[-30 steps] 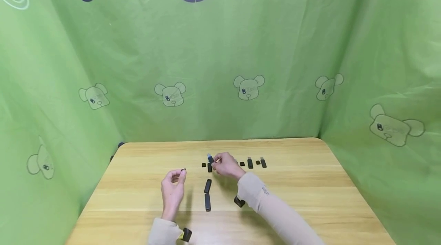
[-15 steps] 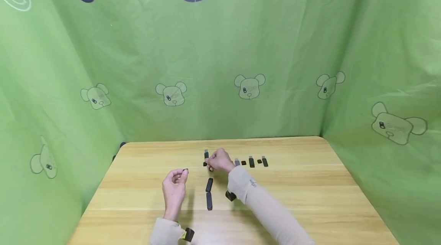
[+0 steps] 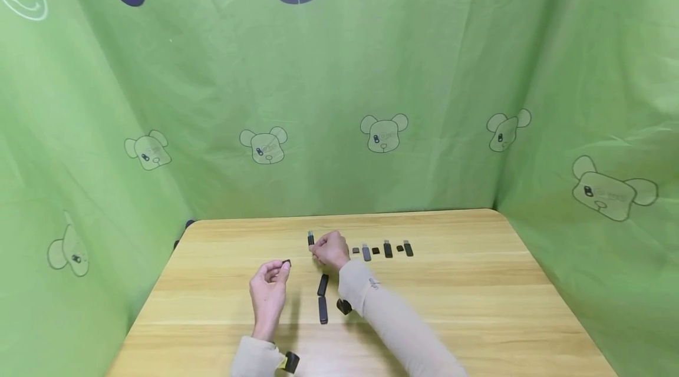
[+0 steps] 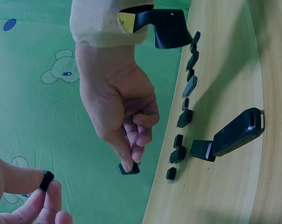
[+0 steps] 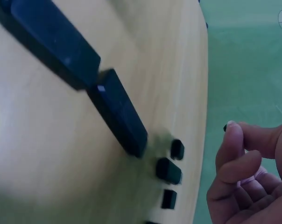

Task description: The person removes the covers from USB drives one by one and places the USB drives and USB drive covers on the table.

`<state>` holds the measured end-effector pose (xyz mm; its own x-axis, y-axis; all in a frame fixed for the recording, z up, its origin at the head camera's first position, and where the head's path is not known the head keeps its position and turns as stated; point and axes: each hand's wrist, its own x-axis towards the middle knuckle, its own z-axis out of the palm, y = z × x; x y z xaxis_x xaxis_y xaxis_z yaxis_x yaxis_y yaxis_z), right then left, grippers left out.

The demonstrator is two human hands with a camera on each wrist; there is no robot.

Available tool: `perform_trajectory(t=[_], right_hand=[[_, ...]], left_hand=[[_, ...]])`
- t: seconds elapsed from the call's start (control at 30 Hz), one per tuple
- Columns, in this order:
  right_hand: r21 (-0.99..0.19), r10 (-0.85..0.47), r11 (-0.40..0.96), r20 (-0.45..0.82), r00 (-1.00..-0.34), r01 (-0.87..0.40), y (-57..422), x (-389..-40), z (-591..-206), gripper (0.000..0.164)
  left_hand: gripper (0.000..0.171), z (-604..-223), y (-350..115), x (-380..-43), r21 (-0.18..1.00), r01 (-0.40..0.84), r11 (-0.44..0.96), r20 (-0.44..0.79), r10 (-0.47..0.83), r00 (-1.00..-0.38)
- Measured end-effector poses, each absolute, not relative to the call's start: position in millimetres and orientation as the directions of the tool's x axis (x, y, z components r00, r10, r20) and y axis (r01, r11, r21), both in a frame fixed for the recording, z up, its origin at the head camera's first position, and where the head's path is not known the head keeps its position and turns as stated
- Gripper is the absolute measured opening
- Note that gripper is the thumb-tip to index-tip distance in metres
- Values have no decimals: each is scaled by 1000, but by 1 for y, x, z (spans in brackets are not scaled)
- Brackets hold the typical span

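Observation:
My left hand pinches a small black cap between thumb and fingertips, above the table's left middle. The same cap shows at the lower left of the left wrist view. My right hand pinches a black USB stick whose blue-tinted connector points away from me. In the right wrist view, the right hand hides nearly all of that stick. Two closed-looking black sticks, a far one and a near one, lie nearly end to end between the hands.
Right of my right hand, a row holds a grey USB stick, black USB sticks with bare connectors, and small caps. More pieces of the row show in the left wrist view. Green curtains surround the wooden table.
My right hand has moved left with the USB stick, uncovering the grey stick and a cap beside it. My left hand has hardly moved and keeps pinching its cap.

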<state>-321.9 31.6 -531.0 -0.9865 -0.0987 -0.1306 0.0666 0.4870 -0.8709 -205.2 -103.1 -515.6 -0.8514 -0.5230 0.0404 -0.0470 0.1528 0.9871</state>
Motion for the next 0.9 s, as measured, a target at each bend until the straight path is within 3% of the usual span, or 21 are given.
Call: perform_trajectory(t=[0.27, 0.9], right_hand=[[-861, -52, 484, -208, -977, 157, 17, -316, -547, 10], [-792, 5, 602, -129, -992, 106, 11, -314, -563, 23]], left_hand=[[21, -516, -105, -203, 985, -82, 154, 11, -522, -853], [23, -520, -108, -201, 983, -85, 164, 10, -511, -860]])
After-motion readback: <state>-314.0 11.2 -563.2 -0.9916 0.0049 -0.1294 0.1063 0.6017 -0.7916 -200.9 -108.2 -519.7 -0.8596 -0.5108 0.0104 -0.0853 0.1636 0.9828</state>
